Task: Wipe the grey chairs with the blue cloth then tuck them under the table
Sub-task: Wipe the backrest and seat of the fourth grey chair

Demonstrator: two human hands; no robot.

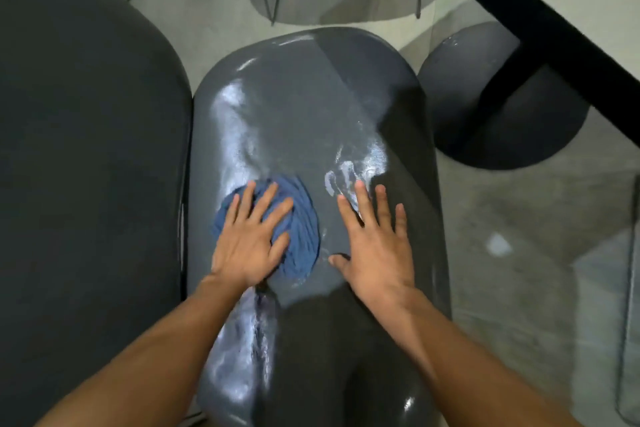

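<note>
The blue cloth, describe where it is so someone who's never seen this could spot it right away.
Find the glossy grey chair in the middle, between a darker chair on its left and the table edge on its right. The blue cloth lies bunched on it, pressed under the left hand. It is the only blue thing in view.

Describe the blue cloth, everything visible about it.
The blue cloth is a soft, ribbed or twisted fabric, bunched into a rounded wad, not spread flat. It lies on the glossy seat of the middle grey chair, toward its left side, beside wet-looking streaks. The left hand presses flat on it with fingers spread, covering its left part. The right hand rests on the seat beside it, apart from the cloth.
</note>
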